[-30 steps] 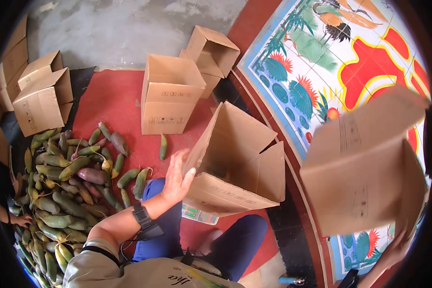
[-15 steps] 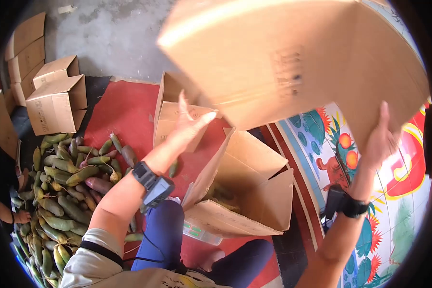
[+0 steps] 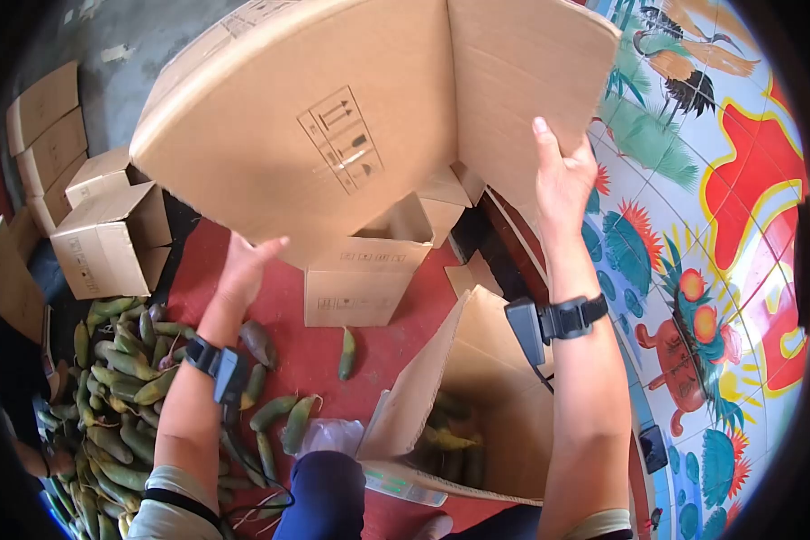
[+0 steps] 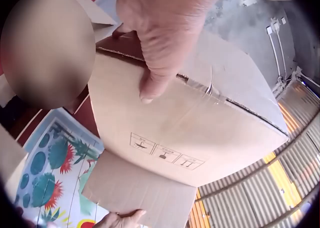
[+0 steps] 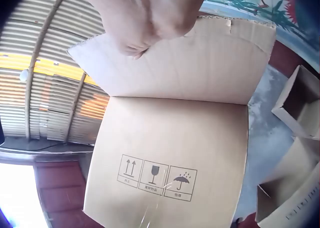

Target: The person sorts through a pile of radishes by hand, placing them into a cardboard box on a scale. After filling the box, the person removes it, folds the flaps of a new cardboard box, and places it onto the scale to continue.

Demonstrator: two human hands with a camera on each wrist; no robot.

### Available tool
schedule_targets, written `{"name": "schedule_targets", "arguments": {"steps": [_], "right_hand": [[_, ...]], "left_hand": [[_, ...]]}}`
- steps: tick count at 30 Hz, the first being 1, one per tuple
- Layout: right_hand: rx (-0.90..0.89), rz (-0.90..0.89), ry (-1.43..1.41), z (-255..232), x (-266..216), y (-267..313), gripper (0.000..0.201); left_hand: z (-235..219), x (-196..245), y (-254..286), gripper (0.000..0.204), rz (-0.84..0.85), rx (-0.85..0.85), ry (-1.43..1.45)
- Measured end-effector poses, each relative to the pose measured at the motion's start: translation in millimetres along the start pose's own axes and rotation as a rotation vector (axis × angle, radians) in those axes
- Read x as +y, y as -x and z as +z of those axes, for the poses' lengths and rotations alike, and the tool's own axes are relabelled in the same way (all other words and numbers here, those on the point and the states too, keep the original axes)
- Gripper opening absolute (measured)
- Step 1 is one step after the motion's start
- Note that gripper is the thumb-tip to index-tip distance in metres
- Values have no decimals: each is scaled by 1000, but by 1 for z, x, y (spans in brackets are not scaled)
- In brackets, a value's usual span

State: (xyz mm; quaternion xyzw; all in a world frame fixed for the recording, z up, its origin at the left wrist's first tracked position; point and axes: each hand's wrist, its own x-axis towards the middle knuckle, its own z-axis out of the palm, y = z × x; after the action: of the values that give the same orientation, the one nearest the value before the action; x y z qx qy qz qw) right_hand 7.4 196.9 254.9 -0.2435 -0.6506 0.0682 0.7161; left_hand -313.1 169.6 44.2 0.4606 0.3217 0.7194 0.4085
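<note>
The raised carton (image 3: 270, 135) has swung leftward and nearer the upright since half a second ago, and the left hand (image 3: 243, 270), then apart from it, has reached its lower edge. It is now held up beyond the filled box (image 3: 409, 405), the landmark here, and to its left in the head view. The left hand clamps the carton's taped bottom edge, thumb laid on the printed face. The right hand (image 3: 567, 184) grips the carton's side flap (image 3: 522, 81), thumb on one face and fingers behind. The carton's printed body lies between the two hands, tilted.

The filled box, with green vegetables (image 3: 450, 441) inside, stands at a scale (image 3: 409, 486). Left of the box are a plastic bag (image 3: 333, 436) and, farther left, a heap of vegetables (image 3: 121, 396), partly on a red surface (image 3: 198, 270). Beyond the box, a standing carton (image 3: 351, 297) rests on the same red surface; farther off to the left are more cartons (image 3: 99, 252). Painted tiles (image 3: 693, 270) lie to the right of the box. Both wrist views show a corrugated roof (image 4: 240, 188).
</note>
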Motion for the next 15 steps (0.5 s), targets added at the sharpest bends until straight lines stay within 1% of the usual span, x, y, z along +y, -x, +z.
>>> {"name": "schedule_targets", "arguments": {"steps": [1,2,3,4,5,6,7,8,9,10,11,12,13,15], "right_hand": [[-68,56,29,1,13,-4,36],[-66,217,-135,3,32,-8,31],[-65,223,-131,3,49,-9,31],[-88,328,-171,3,64,-11,29],[-114,433,-212,4,83,-13,27],[-143,485,-212,1,106,-13,27],[-142,493,-210,-4,126,-10,27],[-187,584,-124,-9,143,-6,30],[-233,677,-39,-12,160,1,32],[-288,680,91,-15,173,12,36],[-290,690,92,-19,186,21,36],[-288,735,160,-26,197,29,37],[-285,780,231,-33,206,38,38],[-269,825,206,-46,221,50,39]], "left_hand": [[-7,-6,-17,74,25,30,-15],[-12,-6,-31,75,49,28,-26],[-16,-5,-47,75,75,24,-40],[-24,-10,-63,78,100,31,-105],[-28,-13,-75,78,95,35,-106],[-31,-17,-85,80,100,16,-137],[-32,-22,-92,81,104,-3,-167],[-34,-33,-97,84,43,19,-201],[-35,-49,-98,84,32,20,-204],[-34,-66,-97,84,14,8,-289],[-32,-80,-94,85,-4,-4,-373],[-31,-92,-91,86,6,-73,-435],[-32,-108,-93,86,-4,-76,-435],[-33,-134,-97,85,149,-92,-498]]}}
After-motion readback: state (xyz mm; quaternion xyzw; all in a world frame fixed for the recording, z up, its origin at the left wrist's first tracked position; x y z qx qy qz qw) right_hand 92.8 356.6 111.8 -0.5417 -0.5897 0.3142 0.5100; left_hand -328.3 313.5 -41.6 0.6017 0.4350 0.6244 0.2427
